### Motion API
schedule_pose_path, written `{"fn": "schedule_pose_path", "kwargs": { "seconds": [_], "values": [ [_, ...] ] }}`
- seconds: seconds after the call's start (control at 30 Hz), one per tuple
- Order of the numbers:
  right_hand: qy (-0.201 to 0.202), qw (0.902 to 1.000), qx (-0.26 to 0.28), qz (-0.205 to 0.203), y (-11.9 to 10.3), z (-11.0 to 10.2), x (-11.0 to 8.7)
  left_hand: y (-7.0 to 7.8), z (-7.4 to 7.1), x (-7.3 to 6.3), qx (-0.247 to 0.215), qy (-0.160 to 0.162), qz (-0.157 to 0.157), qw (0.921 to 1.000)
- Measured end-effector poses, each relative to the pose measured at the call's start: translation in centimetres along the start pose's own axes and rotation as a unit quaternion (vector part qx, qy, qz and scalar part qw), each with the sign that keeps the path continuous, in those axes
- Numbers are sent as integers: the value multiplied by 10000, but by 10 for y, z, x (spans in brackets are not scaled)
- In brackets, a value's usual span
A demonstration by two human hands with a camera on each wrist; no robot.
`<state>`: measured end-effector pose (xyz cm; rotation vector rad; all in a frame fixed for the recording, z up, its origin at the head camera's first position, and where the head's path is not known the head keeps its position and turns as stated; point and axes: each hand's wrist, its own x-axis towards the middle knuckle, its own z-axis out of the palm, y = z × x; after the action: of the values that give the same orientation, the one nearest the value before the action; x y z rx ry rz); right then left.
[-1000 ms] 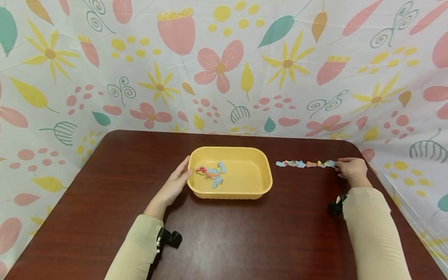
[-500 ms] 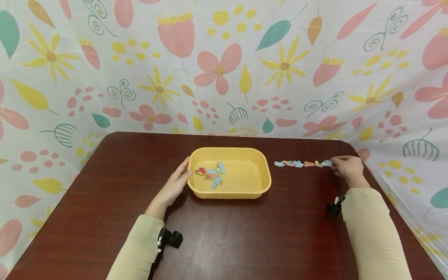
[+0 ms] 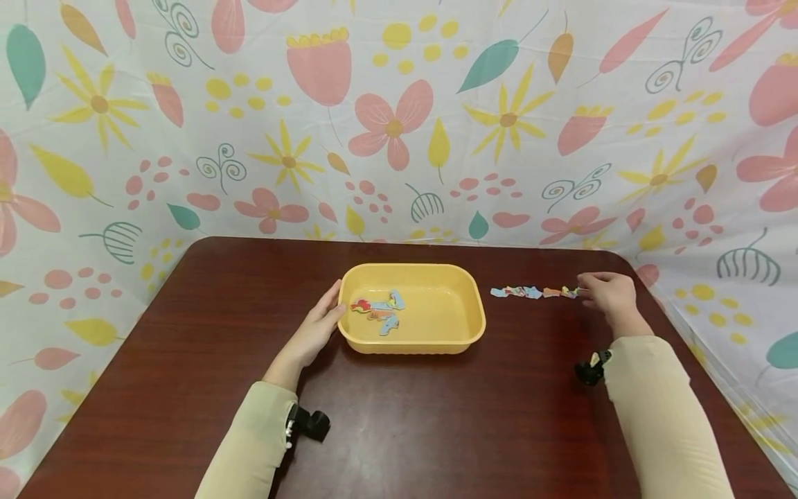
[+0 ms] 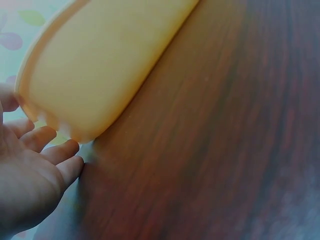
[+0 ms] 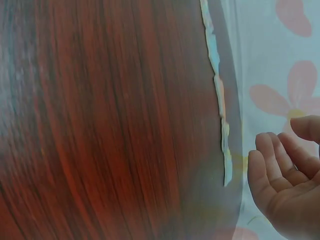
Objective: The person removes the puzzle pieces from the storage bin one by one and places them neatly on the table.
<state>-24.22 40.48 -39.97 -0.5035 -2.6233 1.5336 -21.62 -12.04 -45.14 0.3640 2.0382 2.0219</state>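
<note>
My left hand (image 3: 314, 326) holds the left end of a yellow plastic basin (image 3: 414, 348). Its thumb lies at the rim, while the fingers (image 4: 62, 151) spread along the outer end wall. Several colourful flat puzzle pieces (image 3: 380, 314), red, blue and orange, lie in the basin's left half. To the right of the basin, a row of similar pieces (image 3: 526, 292) stretches across the table end to end. Over the right end of this row hovers my right hand (image 3: 609, 296), overlapping it in the head view. The right wrist view shows its fingers loosely bent, nothing between them and the thumb.
The dark brown wooden table (image 3: 430, 423) has its back edge against a floral cloth (image 3: 399, 125), which also hangs at both sides. A black wrist camera (image 3: 309, 423) is strapped to the left sleeve, another black camera (image 3: 592, 367) to the right.
My right hand has moved slightly left and lifted off the end of the row; its fingers earlier touched the last piece. The left hand stays on the basin.
</note>
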Motion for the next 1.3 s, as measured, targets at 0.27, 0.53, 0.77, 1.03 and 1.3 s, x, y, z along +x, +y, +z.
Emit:
{"fn": "schedule_pose_path", "kwargs": {
  "seconds": [0.27,0.53,0.77,1.03,1.3],
  "values": [
    [-133,9991,251,-302,-11,12,-7,-2,1,1,-110,-11,81,9999],
    [-320,9982,317,-386,-24,26,-13,-2,0,2,-45,3,69,10000],
    [-574,9961,478,-477,-38,39,-22,-2,0,2,-55,-28,76,10000],
    [-851,9928,606,-589,-51,53,-28,-1,1,1,-57,36,40,10000],
    [-1019,9898,664,-743,-62,68,-34,0,0,0,-50,-18,42,10000]
  ]
}}
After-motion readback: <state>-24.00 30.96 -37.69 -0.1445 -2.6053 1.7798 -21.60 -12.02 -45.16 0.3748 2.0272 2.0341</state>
